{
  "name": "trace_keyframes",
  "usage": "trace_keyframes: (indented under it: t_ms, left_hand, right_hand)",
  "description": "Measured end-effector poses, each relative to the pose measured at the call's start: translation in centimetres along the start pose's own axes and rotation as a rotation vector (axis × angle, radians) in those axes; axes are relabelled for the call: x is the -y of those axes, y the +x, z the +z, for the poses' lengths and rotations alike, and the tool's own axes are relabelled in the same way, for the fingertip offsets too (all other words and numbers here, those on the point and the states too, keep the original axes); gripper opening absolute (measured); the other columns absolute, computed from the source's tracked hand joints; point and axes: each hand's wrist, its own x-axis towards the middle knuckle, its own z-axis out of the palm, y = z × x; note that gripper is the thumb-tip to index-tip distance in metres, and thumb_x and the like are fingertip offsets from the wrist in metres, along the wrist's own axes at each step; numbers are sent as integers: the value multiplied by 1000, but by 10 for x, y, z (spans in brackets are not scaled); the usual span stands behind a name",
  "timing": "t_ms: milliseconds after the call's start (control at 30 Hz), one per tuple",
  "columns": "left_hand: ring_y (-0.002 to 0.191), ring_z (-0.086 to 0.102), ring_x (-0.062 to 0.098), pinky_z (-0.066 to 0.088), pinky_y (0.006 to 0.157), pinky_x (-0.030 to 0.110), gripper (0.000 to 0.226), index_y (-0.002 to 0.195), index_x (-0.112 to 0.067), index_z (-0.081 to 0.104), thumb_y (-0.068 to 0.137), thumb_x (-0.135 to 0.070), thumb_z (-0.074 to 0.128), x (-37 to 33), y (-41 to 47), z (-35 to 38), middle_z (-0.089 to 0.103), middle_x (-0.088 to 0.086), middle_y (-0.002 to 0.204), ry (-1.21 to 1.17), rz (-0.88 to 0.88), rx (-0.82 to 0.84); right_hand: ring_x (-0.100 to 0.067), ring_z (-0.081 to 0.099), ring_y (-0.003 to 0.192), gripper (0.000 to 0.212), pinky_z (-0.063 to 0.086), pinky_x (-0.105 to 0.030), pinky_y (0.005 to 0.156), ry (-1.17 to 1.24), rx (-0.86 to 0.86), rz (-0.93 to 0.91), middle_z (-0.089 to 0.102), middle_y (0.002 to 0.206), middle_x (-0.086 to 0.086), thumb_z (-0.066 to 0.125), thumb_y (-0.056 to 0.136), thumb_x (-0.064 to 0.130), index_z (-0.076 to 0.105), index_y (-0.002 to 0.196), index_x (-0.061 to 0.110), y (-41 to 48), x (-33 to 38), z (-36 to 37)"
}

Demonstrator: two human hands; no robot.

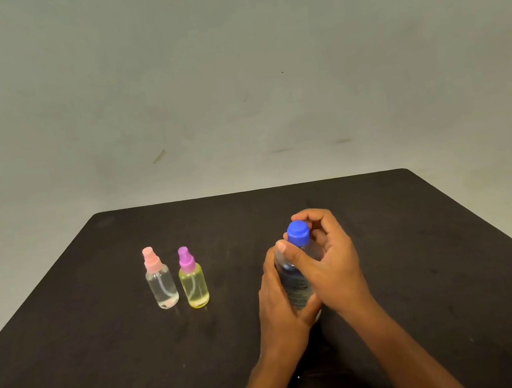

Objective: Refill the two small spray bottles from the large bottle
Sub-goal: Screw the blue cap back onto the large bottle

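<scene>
Right of the frame's centre, the large bottle [296, 283] stands upright on the dark table [426, 250]. The left hand [281, 301] wraps its body from the left, apparently to steady it, while the right hand [330, 259] curls thumb and fingers around the blue cap [298, 233], a hold suited to twisting it. The cap sits on the neck; whether it is loosened cannot be told. Left of centre, the 2 small spray bottles stand just beside each other, well apart from the hands: the pink-topped bottle [161, 284] and the purple-topped bottle [193, 283], both with sprayers fitted, so no refilling looks begun.
</scene>
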Motion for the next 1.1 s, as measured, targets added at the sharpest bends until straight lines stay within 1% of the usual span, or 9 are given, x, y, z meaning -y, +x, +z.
trace_keyframes:
  t_ms: [100,167,300,467,667,800,900,967,1100]
  left_hand:
    - [107,61,9,46,82,13,73,130,-52,34,72,-31,74,-2,0,-1,57,-18,120,-13,3,1]
    - [109,60,8,46,83,12,73,131,-51,34,74,-31,74,-4,0,-1,56,-19,123,-23,11,-1]
    - [109,59,7,47,83,13,69,130,-51,35,75,-35,73,-8,0,0,55,-20,122,-23,8,1]
    - [107,61,10,46,82,13,70,127,-54,37,73,-27,72,-8,0,-1,59,-17,118,-38,2,5]
    - [107,61,12,50,85,25,75,129,-55,33,70,-29,72,-5,0,-1,59,-14,118,-11,-19,18]
    - [101,63,13,54,81,35,78,129,-55,32,67,-29,70,-1,-2,-1,61,-12,113,11,-37,32]
    - [106,62,13,53,84,29,78,131,-54,32,70,-28,72,-4,-1,-2,59,-14,118,5,-24,21]
    - [109,60,12,50,85,21,75,131,-53,33,72,-29,73,-5,0,-2,57,-16,122,-3,-10,11]
    - [110,59,11,49,85,19,73,130,-51,35,73,-29,73,-5,0,-1,56,-17,122,-16,-20,17]
  right_hand:
    - [-21,62,103,44,53,-41,89,92,21,-10,58,110,-1,70,80,25,51,119,29,-2,0,0]
    - [-24,61,107,45,52,-39,89,142,50,-45,56,117,-3,62,85,23,49,128,28,-2,0,-2]
    - [-25,59,113,30,49,-35,92,157,71,-104,61,120,1,50,92,24,59,121,22,-4,-3,-3]
    - [-26,63,105,25,52,-44,90,171,24,-77,64,109,-1,59,89,15,60,114,19,-4,-5,0]
    - [-18,63,95,27,54,-29,82,102,-49,-45,62,96,11,71,78,24,57,100,30,-1,-2,4]
    - [-17,63,93,32,54,-35,81,35,-86,-34,60,97,6,75,79,28,52,99,35,-2,0,8]
    - [-21,63,101,42,53,-40,86,125,-59,-29,55,109,1,67,82,37,47,119,37,-4,0,6]
    - [-24,60,108,40,52,-35,88,151,-1,-77,54,121,4,57,89,32,49,128,33,-4,0,3]
    - [-23,61,110,23,50,-30,88,164,17,-120,65,114,2,52,93,19,63,113,22,-5,-2,1]
